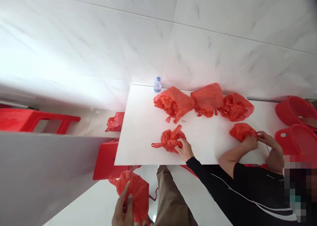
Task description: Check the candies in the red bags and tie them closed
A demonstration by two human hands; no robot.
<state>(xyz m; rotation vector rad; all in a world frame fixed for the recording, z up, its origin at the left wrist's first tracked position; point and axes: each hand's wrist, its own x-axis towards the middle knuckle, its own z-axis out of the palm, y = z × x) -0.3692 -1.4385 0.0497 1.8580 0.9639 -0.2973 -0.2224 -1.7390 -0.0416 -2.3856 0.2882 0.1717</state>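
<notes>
Marbled wall (148, 38) backed white worktop (138, 130). Knotted red bag (169, 141) lay near front edge, grip of right hand (184, 150) clamped on it; left hand (122, 210) clamped on second bag (140, 193), beyond worktop. Knot appeared complete; closure of three wall-side bags (207, 98) undetermined. Co-worker's hands (251, 142) touched another bag (240, 131). Bottle (157, 86) stood rearward.

Brightly lit scene, washed-out glare across the left of the pale wall (173, 44), faint pink tint low down behind the red bags (208, 99), white desk (210, 133) evenly lit, small bright reflection on the glossy floor (74, 203), wide-angle stretching towards the edges, dark upper-right corner, pixelated patch at lower right.
</notes>
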